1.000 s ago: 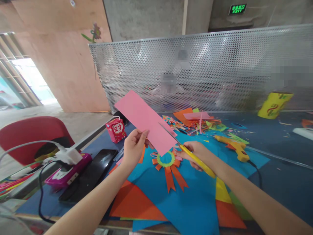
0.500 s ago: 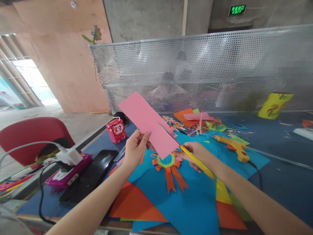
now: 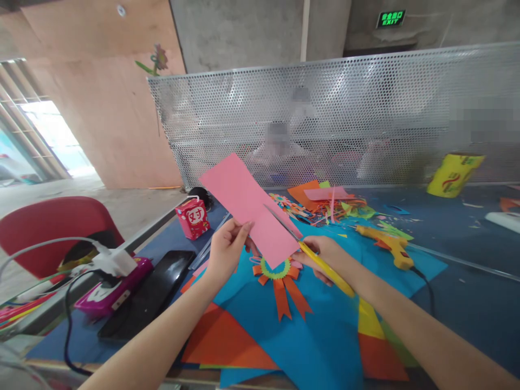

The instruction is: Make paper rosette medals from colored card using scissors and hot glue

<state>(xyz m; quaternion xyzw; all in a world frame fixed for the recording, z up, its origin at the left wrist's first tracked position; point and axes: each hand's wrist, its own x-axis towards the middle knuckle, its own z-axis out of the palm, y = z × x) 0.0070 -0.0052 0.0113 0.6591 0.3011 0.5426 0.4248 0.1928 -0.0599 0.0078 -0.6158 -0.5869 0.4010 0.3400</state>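
My left hand [image 3: 230, 246] pinches the lower left edge of a pink sheet of paper [image 3: 239, 195], thumb on top and fingers underneath. The sheet slants up and away to the left, above the table. Fingers closed round the yellow handles, my right hand [image 3: 327, 254] holds a pair of scissors [image 3: 320, 262]. One blade lies over the face of the pink paper, near its right edge. Beneath the paper, an orange ribbon rosette [image 3: 281, 284] with a green scalloped ring rests on blue sheets [image 3: 320, 336], partly covered by the paper.
A yellow glue gun [image 3: 388, 244] with a black cord lies at right. Paper scraps [image 3: 345, 206] are heaped at the back by a perforated metal screen [image 3: 227, 119]. At left are a red drink carton [image 3: 193, 218], a black phone [image 3: 150, 292] and a purple power strip [image 3: 109, 292].
The pink paper has tilted slightly and its outer part has shifted a little to the right. Both hands keep their hold, and the scissors stay almost in place.
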